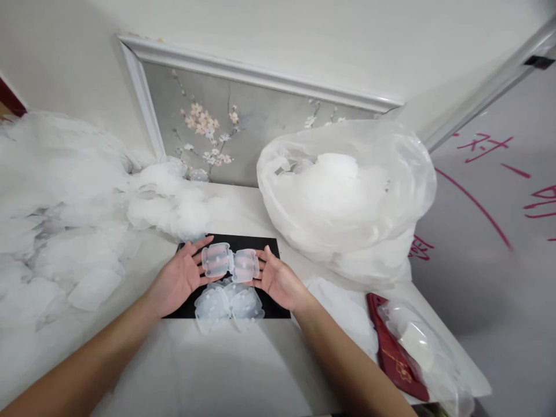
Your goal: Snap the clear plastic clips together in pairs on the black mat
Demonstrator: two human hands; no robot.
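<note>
A frosted, translucent plastic piece (217, 260) with two scalloped halves joined at a narrow middle lies across the fingers of both my hands. My left hand (178, 279), palm up, supports the left half, its fingers behind the sheet and its thumb stretched out above. At the other half, my right hand (280, 281) holds the edge, with fingers partly hidden behind it. Below, several similar translucent pieces (230, 304) lie stacked on a black mat (274, 307), slightly overhanging its near edge.
Heaps of the same whitish pieces (78, 174) cover the left side. A large clear plastic bag (347, 197) of white pieces stands at the back right. A red phone case (395, 353) and a small clear bag (423, 347) lie at right. Behind are a framed flower picture (260, 110) and a whiteboard (490, 278).
</note>
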